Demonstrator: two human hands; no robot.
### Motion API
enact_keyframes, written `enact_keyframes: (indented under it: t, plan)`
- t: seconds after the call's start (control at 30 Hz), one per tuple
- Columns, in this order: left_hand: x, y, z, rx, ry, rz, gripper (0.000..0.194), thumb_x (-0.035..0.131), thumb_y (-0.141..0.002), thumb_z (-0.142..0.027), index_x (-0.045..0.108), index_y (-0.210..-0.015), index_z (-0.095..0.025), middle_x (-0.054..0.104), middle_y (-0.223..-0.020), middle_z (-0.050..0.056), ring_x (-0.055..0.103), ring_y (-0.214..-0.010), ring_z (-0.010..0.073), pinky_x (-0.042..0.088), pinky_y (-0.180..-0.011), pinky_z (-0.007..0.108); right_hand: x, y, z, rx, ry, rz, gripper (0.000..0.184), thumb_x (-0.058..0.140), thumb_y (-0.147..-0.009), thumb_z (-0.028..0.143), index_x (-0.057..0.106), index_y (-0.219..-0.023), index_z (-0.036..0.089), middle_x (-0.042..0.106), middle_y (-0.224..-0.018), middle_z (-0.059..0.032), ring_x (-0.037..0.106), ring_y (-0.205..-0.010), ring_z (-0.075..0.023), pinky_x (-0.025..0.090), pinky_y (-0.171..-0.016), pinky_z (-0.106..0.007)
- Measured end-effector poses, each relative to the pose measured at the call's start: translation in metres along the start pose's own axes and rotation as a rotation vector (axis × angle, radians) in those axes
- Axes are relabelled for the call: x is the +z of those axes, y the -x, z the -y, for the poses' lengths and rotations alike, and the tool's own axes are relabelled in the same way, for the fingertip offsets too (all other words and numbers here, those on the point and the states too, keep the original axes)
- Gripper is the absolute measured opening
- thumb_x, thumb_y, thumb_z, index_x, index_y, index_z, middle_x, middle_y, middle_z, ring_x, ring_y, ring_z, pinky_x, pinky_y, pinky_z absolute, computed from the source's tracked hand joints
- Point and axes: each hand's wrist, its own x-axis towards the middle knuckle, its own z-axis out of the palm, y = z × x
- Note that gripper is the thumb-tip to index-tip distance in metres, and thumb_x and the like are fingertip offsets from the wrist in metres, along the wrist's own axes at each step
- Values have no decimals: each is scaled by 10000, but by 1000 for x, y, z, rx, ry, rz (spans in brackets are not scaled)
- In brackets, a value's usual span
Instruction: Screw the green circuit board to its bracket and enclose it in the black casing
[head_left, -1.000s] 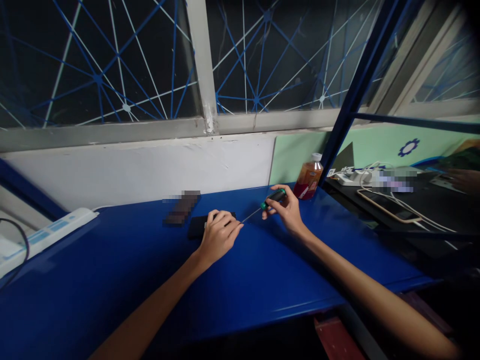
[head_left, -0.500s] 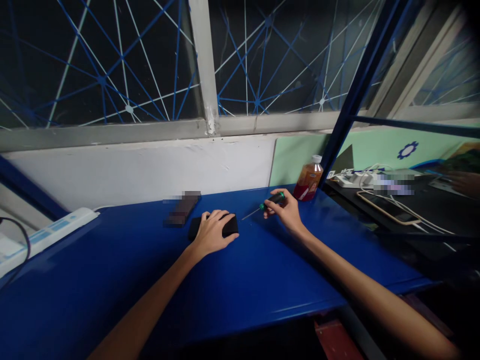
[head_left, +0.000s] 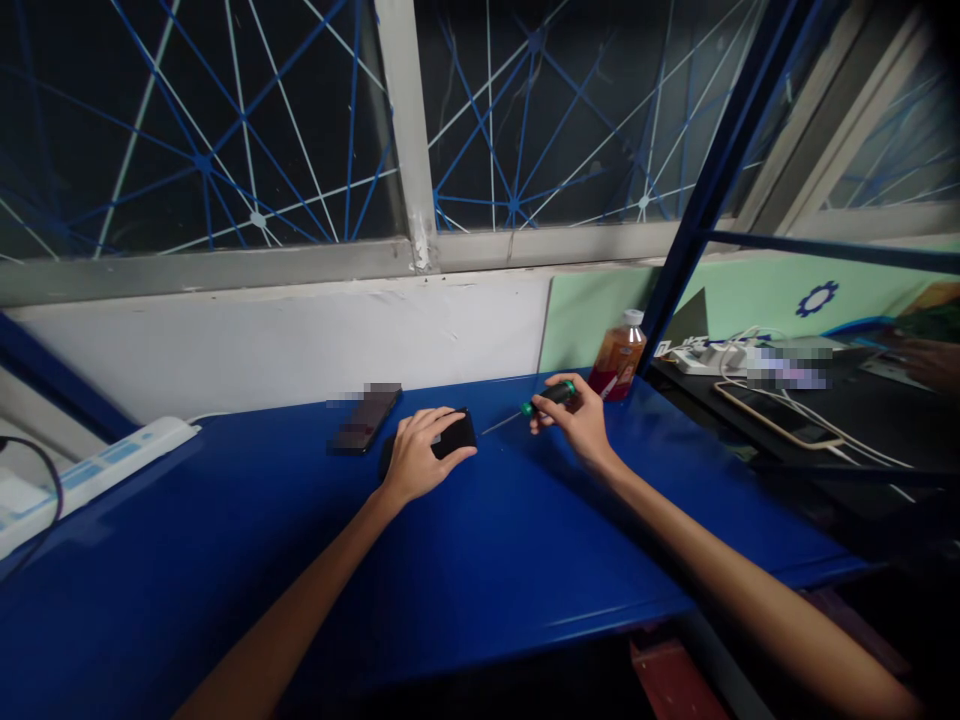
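My left hand (head_left: 420,455) grips a flat black rectangular object (head_left: 457,434) on the blue table. Its fingers lie across the far side and the thumb presses the near side, so much of the object is covered; what kind of thing it is I cannot make out. In my right hand (head_left: 589,425) is a screwdriver (head_left: 553,396) with a black and green handle, held between thumb and fingers. Its thin metal shaft points left and down, the tip close to the black object's right edge. Whether tip and object touch is too small to tell.
A dark phone (head_left: 371,418) lies left of my hands. Behind my right hand stands a drink bottle (head_left: 621,358). A white power strip (head_left: 112,470) sits at the left. On the black desk to the right are a cabled phone (head_left: 780,415) and another person's hand (head_left: 930,362).
The black object's right end has tilted or risen slightly under my left hand, whose fingers have drawn back to the left. My right hand has shifted slightly right, still holding the screwdriver.
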Motion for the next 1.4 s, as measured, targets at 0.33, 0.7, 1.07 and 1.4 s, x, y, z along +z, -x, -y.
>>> enact_keyframes:
  t: [0.33, 0.7, 1.07, 1.4]
  plan:
    - [0, 0, -5, 14, -3, 9, 439, 654, -790, -506, 615, -1164, -278, 623, -1217, 57, 538, -1132, 274, 404, -925, 445, 2, 2, 5, -8, -11, -3, 364, 723, -721, 348, 455, -933, 221, 628, -580, 36, 626, -443, -171, 537, -436, -306]
    - [1, 1, -7, 17, 5, 4, 446, 644, -794, -519, 609, -1168, -279, 622, -1220, 54, 535, -1134, 272, 406, -923, 449, 2, 1, 6, -50, 6, -11, 346, 714, -730, 354, 462, -921, 214, 610, -553, 41, 622, -434, -169, 518, -442, -289]
    - [1, 1, -9, 11, 14, 11, 444, 629, -802, -526, 606, -1174, -284, 616, -1230, 57, 531, -1137, 284, 404, -924, 471, 0, 1, 6, -29, 58, -14, 379, 704, -722, 418, 467, -936, 214, 592, -549, 42, 626, -442, -181, 531, -459, -316]
    - [1, 1, -11, 9, 9, 13, 443, 632, -802, -525, 608, -1168, -277, 615, -1229, 57, 533, -1133, 278, 409, -923, 455, 0, 1, 8, -51, 24, 14, 351, 711, -730, 366, 461, -935, 228, 611, -563, 44, 621, -441, -180, 519, -451, -312]
